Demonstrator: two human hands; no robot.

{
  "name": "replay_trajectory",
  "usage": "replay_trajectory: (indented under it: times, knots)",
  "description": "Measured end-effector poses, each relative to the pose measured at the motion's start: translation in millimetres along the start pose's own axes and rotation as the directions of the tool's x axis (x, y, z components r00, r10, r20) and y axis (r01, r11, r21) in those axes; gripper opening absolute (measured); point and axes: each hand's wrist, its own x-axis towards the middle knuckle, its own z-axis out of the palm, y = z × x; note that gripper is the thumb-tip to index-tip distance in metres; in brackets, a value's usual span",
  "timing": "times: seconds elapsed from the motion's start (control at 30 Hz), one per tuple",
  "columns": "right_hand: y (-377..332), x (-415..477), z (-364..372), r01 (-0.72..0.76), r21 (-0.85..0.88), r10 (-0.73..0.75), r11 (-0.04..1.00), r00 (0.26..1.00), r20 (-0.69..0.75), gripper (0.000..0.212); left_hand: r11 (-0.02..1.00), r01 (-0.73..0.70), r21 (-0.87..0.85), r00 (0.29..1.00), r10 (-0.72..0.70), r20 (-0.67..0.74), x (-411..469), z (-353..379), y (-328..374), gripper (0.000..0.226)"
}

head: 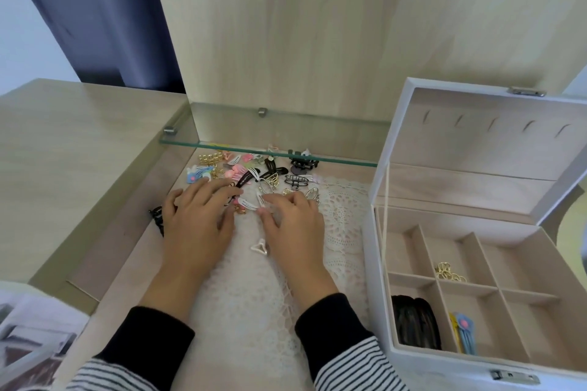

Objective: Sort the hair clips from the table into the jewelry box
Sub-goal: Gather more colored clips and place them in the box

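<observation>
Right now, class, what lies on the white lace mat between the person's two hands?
In the head view, a small white triangular claw clip lies on the white lace mat between the left hand and the right hand.

Soft, even daylight; wide-angle view, mildly soft.
Brightest at upper left beside the dark curtain; faint shadows sit inside the jewelry box. Straight edges bow near the frame borders, and the lower left corner blurs.
</observation>
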Motion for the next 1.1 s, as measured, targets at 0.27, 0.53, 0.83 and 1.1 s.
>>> replay_trajectory:
  times: [0.27,0.53,0.83,1.1]
  knots:
    - [4,0,1,-0.006,-0.001,0.006,1.0,1.0,-0.008,0.018,0.999,-0.035,-0.028,0.999,0.036,0.037,0,-2,-1,0.022]
    - [5,-2,0,-0.004,0.014,0.004,1.0,1.0,-0.007,0.021,0.993,-0.084,-0.079,0.995,0.088,0.053,0,-4,1,0.019]
    - [3,-2,-3,-0.024,-0.002,0.024,1.0,1.0,0.008,0.022,0.986,-0.058,-0.157,0.989,0.078,0.126,0,-11,8,0.018]
    - [0,-5,-4,0.028,0.017,-0.026,0.999,0.997,-0.067,0.021,0.977,-0.035,-0.212,0.994,0.056,0.093,-1,-18,14,0.013]
